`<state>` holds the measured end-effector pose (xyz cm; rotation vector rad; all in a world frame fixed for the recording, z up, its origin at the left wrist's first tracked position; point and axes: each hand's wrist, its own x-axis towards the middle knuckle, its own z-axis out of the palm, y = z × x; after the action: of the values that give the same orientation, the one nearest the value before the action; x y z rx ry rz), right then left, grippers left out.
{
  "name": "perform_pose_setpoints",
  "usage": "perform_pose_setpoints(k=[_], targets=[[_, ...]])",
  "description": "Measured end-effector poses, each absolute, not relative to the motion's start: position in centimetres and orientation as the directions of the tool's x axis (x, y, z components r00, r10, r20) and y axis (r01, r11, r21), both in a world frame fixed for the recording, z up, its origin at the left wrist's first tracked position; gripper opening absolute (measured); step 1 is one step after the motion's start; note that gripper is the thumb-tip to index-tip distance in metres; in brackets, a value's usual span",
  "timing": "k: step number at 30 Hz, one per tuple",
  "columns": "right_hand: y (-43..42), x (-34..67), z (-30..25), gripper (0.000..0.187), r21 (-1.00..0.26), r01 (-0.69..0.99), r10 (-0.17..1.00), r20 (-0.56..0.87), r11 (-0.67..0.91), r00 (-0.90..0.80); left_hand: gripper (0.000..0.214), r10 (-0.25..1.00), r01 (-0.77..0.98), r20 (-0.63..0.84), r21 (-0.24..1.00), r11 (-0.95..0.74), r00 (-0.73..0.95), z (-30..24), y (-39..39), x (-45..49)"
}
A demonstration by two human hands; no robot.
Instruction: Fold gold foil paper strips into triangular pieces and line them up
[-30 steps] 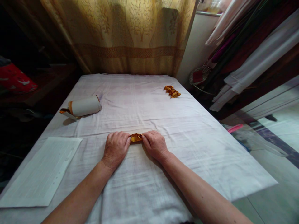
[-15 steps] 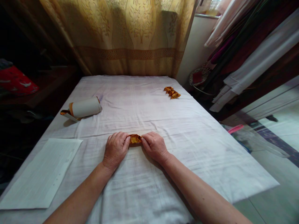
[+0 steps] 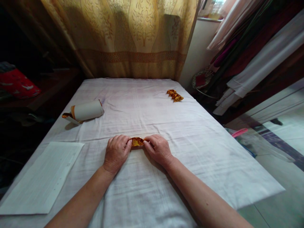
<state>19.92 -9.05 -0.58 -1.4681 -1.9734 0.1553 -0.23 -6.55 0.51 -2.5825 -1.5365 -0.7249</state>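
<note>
Between my two hands is a small piece of shiny gold foil [image 3: 137, 142], puffed in the middle and narrowed at both ends. My left hand [image 3: 117, 151] is closed, pinching its left end between thumb and fingers. At the right end, my right hand [image 3: 158, 149] pinches the foil the same way. Both hands rest low over the white cloth [image 3: 140, 190] that covers the table. Farther back on the right lies a short row of several similar gold foil twists [image 3: 175, 95], touching one another. What the foil encloses, if anything, is hidden.
A pale roll [image 3: 87, 110] with gold foil at its left end lies at the left. Nearer me is a white sheet of paper [image 3: 42, 177]. A gold curtain [image 3: 142, 31] hangs behind the table; clothes [image 3: 256, 66] hang at right, above a clear plastic bag [image 3: 268, 147].
The foil's ends look more tightly twisted and its middle more creased. Both hands keep their pinch in nearly the same place, and the view has shifted very slightly.
</note>
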Motion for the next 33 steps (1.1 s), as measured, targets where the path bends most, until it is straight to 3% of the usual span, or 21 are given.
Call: perform_pose_setpoints(k=[7, 15, 20, 23, 27, 33], targets=[[-9.2, 19.9, -0.4, 0.010, -0.467, 0.809, 0.881, 0.456, 0.357, -0.125, 0.024, 0.785, 0.825, 0.455, 0.168, -0.539, 0.420, 0.5, -6.6, -0.4], [-8.3, 21.3, -0.7, 0.014, -0.519, 0.797, 0.875, 0.483, 0.310, -0.027, 0.032, 0.809, 0.775, 0.441, 0.319, -0.545, 0.388, 0.2, -6.4, -0.9], [-5.6, 25.5, 0.0, 0.020, -0.519, 0.825, 0.874, 0.481, 0.221, 0.068, 0.042, 0.821, 0.807, 0.477, 0.323, -0.495, 0.313, -0.4, -4.3, -2.7], [-3.0, 29.8, 0.1, 0.022, -0.493, 0.863, 0.856, 0.487, 0.105, 0.174, 0.040, 0.829, 0.819, 0.488, 0.335, -0.466, 0.273, -0.8, -3.1, -3.6], [0.8, 35.8, -0.1, 0.023, -0.528, 0.822, 0.791, 0.401, -0.213, 0.462, 0.033, 0.841, 0.813, 0.475, 0.364, -0.455, 0.258, -1.4, -2.6, -3.9], [5.1, 41.3, -0.7, 0.025, -0.543, 0.742, 0.683, 0.368, -0.393, 0.631, 0.025, 0.848, 0.809, 0.470, 0.385, -0.445, 0.243, -2.0, -2.6, -4.0]])
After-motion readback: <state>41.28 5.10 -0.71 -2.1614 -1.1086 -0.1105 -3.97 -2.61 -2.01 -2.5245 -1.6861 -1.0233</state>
